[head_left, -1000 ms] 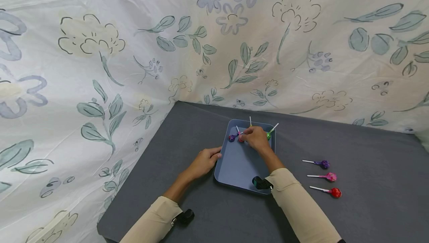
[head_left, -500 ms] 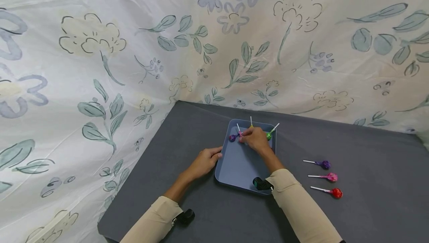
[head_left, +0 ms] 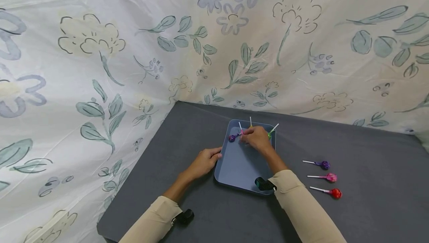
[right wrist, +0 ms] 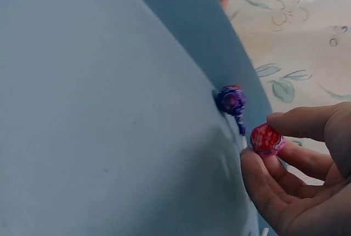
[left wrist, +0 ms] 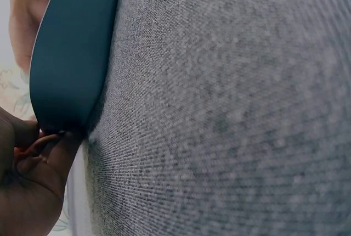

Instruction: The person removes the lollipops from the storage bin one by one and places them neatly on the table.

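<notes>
My right hand (head_left: 256,138) is over the far part of a blue-grey tray (head_left: 234,168). In the right wrist view its thumb and fingers pinch the wrapped head of a pink-and-red lollipop (right wrist: 266,139), whose white stick points up and away in the head view. Just left of it a purple lollipop (head_left: 231,138) lies in the tray. A green lollipop (head_left: 270,135) and a yellow one (head_left: 250,124), partly hidden by the hand, are by the far rim. My left hand (head_left: 202,163) grips the tray's left wall between thumb and fingers (left wrist: 60,162).
On the dark grey tabletop (head_left: 268,220) right of the tray lie three lollipops in a column: purple (head_left: 324,165), pink (head_left: 331,177) and red (head_left: 336,193), sticks pointing left. A flower-patterned cloth (head_left: 207,68) hangs behind and along the left side.
The held lollipop's stick has swung from leaning left to more upright and shifted slightly right, with its head now hidden behind the right fingers. The left hand and tray stay put.
</notes>
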The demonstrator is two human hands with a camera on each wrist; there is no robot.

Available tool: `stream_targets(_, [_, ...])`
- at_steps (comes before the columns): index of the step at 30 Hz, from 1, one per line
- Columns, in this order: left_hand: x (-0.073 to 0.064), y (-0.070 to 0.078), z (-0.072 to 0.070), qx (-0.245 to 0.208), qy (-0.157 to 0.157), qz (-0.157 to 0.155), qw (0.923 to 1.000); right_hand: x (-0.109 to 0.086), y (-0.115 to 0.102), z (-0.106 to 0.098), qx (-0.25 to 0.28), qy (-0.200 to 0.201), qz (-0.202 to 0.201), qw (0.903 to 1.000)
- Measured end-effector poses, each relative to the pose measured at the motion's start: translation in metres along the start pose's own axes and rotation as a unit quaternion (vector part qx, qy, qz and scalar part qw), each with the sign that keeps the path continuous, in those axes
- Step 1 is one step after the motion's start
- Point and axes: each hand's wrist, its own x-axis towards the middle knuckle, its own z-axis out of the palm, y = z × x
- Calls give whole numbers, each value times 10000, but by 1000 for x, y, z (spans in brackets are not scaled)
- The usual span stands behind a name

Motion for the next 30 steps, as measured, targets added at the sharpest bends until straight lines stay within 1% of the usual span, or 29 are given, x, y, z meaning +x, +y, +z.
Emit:
stream_targets(3, [0,1,0,3,-17,-14,10000,-4,-4,-4,-57,28,9,10000])
stream_targets(7, [-1,1,0,46,-16,-53,10000,-11,-7,-9,-225,61,-86,9997])
stream_targets(13, [-1,0,-1,149,9,-60,9999,-21,-5,-19,57,-3,-305,9995])
stream_targets(16, [-1,0,-1,197,-12,-18,9998,-28,-3,-25,76,34,-346,9994])
stream_targets(20, [-1,0,0,189,-31,-12,9998,-38,-2,-34,-147,149,-405,9990])
stream_targets(23, [-2,0,1,81,-46,-34,10000,-46,0,-41,-236,182,-458,9985])
stream_targets(30, [-3,-1,1,192,4,-6,9998,-63,2,-54,-304,180,-475,9982])
